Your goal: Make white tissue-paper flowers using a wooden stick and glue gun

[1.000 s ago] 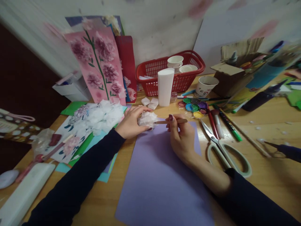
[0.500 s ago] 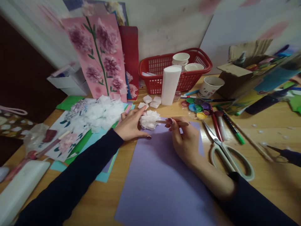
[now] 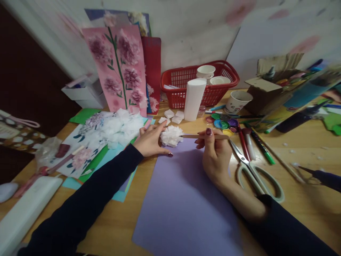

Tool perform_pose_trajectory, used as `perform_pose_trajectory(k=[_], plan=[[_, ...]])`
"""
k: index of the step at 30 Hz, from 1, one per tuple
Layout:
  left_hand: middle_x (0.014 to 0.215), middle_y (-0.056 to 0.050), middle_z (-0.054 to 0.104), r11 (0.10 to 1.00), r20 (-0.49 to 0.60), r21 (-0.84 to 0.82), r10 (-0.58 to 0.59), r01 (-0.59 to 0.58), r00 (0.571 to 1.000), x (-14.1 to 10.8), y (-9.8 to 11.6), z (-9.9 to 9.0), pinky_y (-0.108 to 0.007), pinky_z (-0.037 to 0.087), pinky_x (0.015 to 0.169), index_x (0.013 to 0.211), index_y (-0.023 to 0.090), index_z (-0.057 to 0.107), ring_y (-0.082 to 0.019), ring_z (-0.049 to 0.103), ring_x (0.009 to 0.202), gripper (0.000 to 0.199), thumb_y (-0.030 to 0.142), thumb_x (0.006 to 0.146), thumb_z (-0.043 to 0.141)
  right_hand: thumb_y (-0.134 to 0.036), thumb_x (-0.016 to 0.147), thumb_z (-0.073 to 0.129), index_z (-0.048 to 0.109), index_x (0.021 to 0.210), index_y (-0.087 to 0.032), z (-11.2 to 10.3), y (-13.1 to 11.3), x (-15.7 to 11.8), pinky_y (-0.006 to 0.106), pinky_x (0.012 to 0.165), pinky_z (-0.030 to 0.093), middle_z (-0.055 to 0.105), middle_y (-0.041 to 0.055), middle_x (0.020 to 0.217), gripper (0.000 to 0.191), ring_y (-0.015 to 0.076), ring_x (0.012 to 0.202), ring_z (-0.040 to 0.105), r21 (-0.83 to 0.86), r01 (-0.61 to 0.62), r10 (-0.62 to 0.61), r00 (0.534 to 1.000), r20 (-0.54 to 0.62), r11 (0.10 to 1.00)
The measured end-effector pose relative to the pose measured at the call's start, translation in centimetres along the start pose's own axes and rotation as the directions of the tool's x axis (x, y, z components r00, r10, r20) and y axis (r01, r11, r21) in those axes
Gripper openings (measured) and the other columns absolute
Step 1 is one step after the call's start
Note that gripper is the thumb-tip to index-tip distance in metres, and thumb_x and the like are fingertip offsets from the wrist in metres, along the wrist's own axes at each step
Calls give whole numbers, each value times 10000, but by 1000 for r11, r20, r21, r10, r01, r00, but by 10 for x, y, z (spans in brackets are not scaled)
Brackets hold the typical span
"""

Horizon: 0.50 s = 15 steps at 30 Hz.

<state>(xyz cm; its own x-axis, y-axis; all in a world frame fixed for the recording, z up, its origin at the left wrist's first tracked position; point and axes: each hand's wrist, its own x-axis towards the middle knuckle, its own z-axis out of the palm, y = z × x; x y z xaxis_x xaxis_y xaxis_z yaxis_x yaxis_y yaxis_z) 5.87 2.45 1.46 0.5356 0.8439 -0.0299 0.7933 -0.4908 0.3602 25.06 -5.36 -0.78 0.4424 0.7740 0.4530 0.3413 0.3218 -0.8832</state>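
A ruffled white tissue-paper flower sits near the top left corner of a purple paper sheet. Around its left side, my left hand lies with thumb and forefinger spread apart, close against the petals; whether it presses on them I cannot tell. My right hand pinches a thin flat wooden stick between thumb and fingers. The stick lies almost level, its tip at the flower's right edge. Several small white paper squares rest just behind the flower.
Scissors, a paint palette and brushes lie to the right, beside a glue gun. Behind stand a white bottle-like block, a red basket and a paper cup. Tissue pieces are heaped at left.
My right hand has drawn back to the right, and more of the stick's length shows. My left hand stays around the flower. The whole view has shifted slightly.
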Motion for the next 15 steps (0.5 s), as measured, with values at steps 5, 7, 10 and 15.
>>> perform_pose_trajectory(k=[5, 7, 10, 15], plan=[[1398, -176, 498, 1000, 2, -14, 24, -24, 1000, 1, 0, -3, -516, 256, 1010, 1482, 216, 211, -379, 373, 1315, 1157, 543, 547, 809, -451, 947, 430, 599, 777, -158, -5, -5, 3, 261, 537, 437, 557, -21, 562, 378, 102, 486, 539, 30, -55, 57, 995, -78, 998], [1422, -157, 472, 997, -22, -32, 64, -64, 998, -2, -3, -18, -490, 280, 1034, 1444, 215, 321, -352, 395, 1308, 1016, 492, 590, 795, -457, 945, 432, 597, 751, -162, -6, -6, 3, 263, 538, 431, 546, -27, 531, 390, 105, 480, 534, 58, -64, 68, 995, -67, 996], [1296, -90, 590, 992, -153, -82, 85, -99, 985, -15, -14, -57, -402, 347, 1026, 1267, 211, 557, -270, 516, 1198, 586, 449, 743, 668, -484, 933, 446, 597, 742, -167, -6, -5, 1, 263, 516, 421, 542, -31, 509, 400, 108, 463, 523, 102, -77, 82, 996, -48, 992], [857, -22, 701, 991, -254, -53, -136, 127, 958, -53, -39, -99, -311, 449, 817, 925, 205, 714, -202, 630, 847, 280, 414, 759, 629, -528, 924, 437, 598, 771, -166, -3, -3, 0, 276, 511, 414, 551, -20, 524, 425, 123, 474, 528, 85, -79, 80, 997, -5, 993]])
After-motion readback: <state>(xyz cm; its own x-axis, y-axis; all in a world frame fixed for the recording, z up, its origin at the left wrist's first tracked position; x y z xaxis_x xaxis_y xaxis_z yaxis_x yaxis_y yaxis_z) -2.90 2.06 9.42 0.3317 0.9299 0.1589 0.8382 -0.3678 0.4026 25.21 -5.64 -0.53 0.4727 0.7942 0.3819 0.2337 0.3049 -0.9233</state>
